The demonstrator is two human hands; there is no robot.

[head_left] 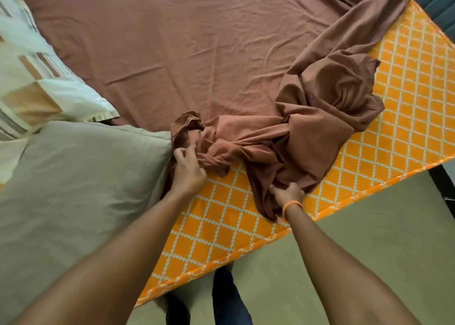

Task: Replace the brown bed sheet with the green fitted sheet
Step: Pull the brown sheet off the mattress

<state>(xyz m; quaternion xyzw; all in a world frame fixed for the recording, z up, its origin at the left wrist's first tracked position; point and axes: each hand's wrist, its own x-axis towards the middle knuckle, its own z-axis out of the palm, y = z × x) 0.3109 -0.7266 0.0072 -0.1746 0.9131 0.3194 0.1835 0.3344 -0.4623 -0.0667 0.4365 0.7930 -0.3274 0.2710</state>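
Observation:
The brown bed sheet [184, 53] still lies flat over the far part of the bed. Its near side is peeled back and bunched into a rumpled heap [307, 127]. Below it shows the orange mattress [406, 98] with a white lattice pattern. My left hand [188, 169] grips a gathered fold of the brown sheet beside a grey pillow. My right hand [288, 192], with an orange band on the wrist, clutches the lower edge of the bunched sheet near the mattress's front edge. No green sheet is in view.
A large grey pillow [73, 189] lies at the left on the bed. Behind it sits a cream and tan patterned pillow [37, 83]. A dark blue headboard [435, 1] is at the top right. Beige floor [369, 250] and my legs [229, 300] are below.

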